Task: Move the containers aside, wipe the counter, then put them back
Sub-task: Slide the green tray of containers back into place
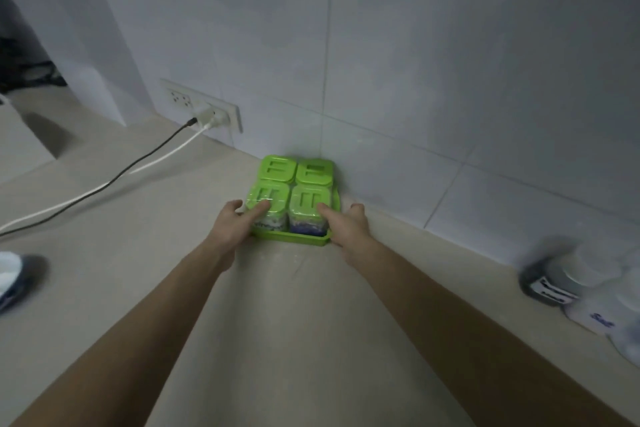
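A green tray (294, 239) stands on the beige counter (284, 315), pushed against the tiled wall. It carries several clear containers with green lids (292, 184). My left hand (232, 224) clasps the tray's left side, fingers resting against the front left container (265, 208). On the opposite side my right hand (346, 224) holds the tray's right edge, one finger lying on the front right container (310, 210). Both forearms stretch out over the counter.
A wall socket (204, 107) with a white plug sits to the left; black and white cables (114, 177) trail across the counter. White and dark jars (581, 288) stand at the right by the wall. A white and blue object (10, 276) lies at the left edge.
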Demonstrator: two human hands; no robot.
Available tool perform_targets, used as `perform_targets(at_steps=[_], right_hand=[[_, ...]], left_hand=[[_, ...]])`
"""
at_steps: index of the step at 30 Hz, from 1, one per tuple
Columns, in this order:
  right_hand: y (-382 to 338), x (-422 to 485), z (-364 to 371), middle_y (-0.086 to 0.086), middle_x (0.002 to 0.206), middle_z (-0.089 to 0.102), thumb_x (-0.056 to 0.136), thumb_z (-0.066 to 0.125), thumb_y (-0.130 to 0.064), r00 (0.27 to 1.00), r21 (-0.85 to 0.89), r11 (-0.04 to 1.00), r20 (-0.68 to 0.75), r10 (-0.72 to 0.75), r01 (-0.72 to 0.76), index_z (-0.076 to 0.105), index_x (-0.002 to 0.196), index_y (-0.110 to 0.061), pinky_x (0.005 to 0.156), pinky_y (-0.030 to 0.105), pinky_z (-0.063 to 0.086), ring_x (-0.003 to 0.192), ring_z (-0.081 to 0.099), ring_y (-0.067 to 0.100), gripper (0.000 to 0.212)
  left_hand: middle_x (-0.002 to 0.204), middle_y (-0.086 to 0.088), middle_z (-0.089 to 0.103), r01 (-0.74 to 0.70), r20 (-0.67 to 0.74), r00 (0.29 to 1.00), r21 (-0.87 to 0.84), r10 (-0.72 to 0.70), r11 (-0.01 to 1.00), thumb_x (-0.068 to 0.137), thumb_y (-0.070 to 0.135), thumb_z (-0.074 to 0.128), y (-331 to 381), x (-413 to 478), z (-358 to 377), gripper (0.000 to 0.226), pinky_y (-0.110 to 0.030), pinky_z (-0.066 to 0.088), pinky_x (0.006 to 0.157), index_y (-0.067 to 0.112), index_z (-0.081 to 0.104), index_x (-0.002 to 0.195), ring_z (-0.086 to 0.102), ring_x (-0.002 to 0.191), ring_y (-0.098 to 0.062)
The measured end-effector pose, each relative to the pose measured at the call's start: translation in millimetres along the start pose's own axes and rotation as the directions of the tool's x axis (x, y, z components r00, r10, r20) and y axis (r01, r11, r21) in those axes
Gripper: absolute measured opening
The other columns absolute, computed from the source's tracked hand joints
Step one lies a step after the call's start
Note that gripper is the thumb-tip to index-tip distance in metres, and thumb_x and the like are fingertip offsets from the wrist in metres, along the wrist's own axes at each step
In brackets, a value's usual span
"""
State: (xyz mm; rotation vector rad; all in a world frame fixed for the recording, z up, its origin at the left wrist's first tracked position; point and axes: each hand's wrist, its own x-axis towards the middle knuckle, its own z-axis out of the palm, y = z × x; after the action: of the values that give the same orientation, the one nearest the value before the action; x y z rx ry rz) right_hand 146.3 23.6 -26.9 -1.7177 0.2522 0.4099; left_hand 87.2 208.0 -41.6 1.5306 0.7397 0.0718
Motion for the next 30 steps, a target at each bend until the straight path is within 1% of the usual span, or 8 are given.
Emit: perform_targets(at_steps=[4,7,9,13,17,22,25,30], right_hand=[[-2.9,-16.2,-29.3,0.000,0.075,0.053,0.081,0.072,-0.018,0.998,0.126,0.992,0.057,0.016,-0.023,0.043,0.089,-0.014,0.070,0.031,0.050,0.081,0.056,0.018,0.030],[14.6,-37.4,-64.7,0.013,0.093,0.070,0.082,0.070,-0.017,0.997,0.162,0.987,0.079,-0.009,-0.004,0.065,0.087,-0.010,0.070,0.026,0.054,0.073,0.063,0.015,0.010],[34.3,-55.0,-90.4,0.014,0.102,0.072,0.083,0.068,-0.014,0.998,0.217,0.976,0.068,0.001,-0.015,0.068,0.102,-0.003,0.074,0.027,0.056,0.076,0.068,0.015,0.022],[71.3,-95.9,-150.0,0.011,0.101,0.073,0.086,0.063,-0.009,0.999,0.266,0.964,-0.042,-0.012,0.023,0.065,0.109,0.002,0.067,0.019,0.056,0.077,0.070,0.010,0.025],[90.5,-117.8,-200.2,0.001,0.089,0.074,0.086,0.064,-0.012,0.983,0.281,0.959,-0.181,0.025,0.028,0.067,0.103,-0.004,0.062,0.015,0.053,0.072,0.069,0.005,0.018],[101.7,-115.0,-242.9,0.016,0.112,0.069,0.084,0.068,-0.021,0.950,0.270,0.962,-0.306,0.059,0.027,0.061,0.113,-0.004,0.082,0.028,0.053,0.090,0.065,0.018,0.033],[106.1,-112.3,-257.3,0.016,0.113,0.067,0.087,0.065,-0.017,0.933,0.326,0.945,-0.351,0.082,0.040,0.056,0.120,-0.001,0.070,0.016,0.053,0.087,0.064,0.016,0.039],[105.4,-106.2,-262.8,0.012,0.111,0.065,0.089,0.062,-0.018,0.899,0.348,0.929,-0.435,0.040,0.127,0.054,0.119,-0.006,0.073,0.017,0.052,0.089,0.062,0.015,0.033]], left_hand=[[0.100,-0.013,0.070,-0.020,0.201,0.980,0.068,0.006,0.997,0.065,0.037,0.078,3.5,-5.0,1.8,0.062,-0.028,0.057,0.069,-0.001,0.062,0.112,0.065,0.082,-0.021],[0.100,-0.013,0.072,-0.060,0.290,0.957,0.099,0.029,0.993,0.049,0.045,0.075,7.2,-34.1,20.1,0.072,-0.029,0.054,0.068,0.004,0.064,0.107,0.068,0.084,-0.023],[0.100,-0.012,0.072,-0.086,0.331,0.942,0.113,0.044,0.990,0.047,0.047,0.076,3.5,-51.2,36.6,0.075,-0.029,0.056,0.068,0.009,0.062,0.110,0.070,0.088,-0.023],[0.101,-0.015,0.070,-0.113,0.445,0.895,0.152,0.034,0.982,0.066,0.033,0.079,-11.5,-84.7,86.1,0.060,-0.036,0.057,0.075,0.011,0.058,0.118,0.070,0.088,-0.025],[0.095,-0.009,0.071,-0.164,0.542,0.838,0.159,0.053,0.974,0.080,0.020,0.071,-16.4,-113.7,139.8,0.036,-0.019,0.053,0.058,0.012,0.060,0.114,0.069,0.075,-0.012],[0.101,-0.009,0.073,-0.209,0.607,0.793,0.181,0.058,0.961,0.083,0.020,0.068,-18.2,-129.8,187.1,0.031,-0.025,0.055,0.070,0.009,0.065,0.112,0.070,0.089,-0.020],[0.099,-0.006,0.074,-0.221,0.614,0.786,0.161,0.078,0.962,0.083,0.022,0.068,-19.2,-139.5,205.1,0.030,-0.027,0.055,0.073,0.010,0.066,0.110,0.070,0.089,-0.019],[0.093,-0.002,0.076,-0.256,0.575,0.810,0.176,0.112,0.950,0.079,0.039,0.072,-22.4,-138.9,221.6,0.030,-0.039,0.055,0.087,0.018,0.071,0.099,0.071,0.089,-0.017]])
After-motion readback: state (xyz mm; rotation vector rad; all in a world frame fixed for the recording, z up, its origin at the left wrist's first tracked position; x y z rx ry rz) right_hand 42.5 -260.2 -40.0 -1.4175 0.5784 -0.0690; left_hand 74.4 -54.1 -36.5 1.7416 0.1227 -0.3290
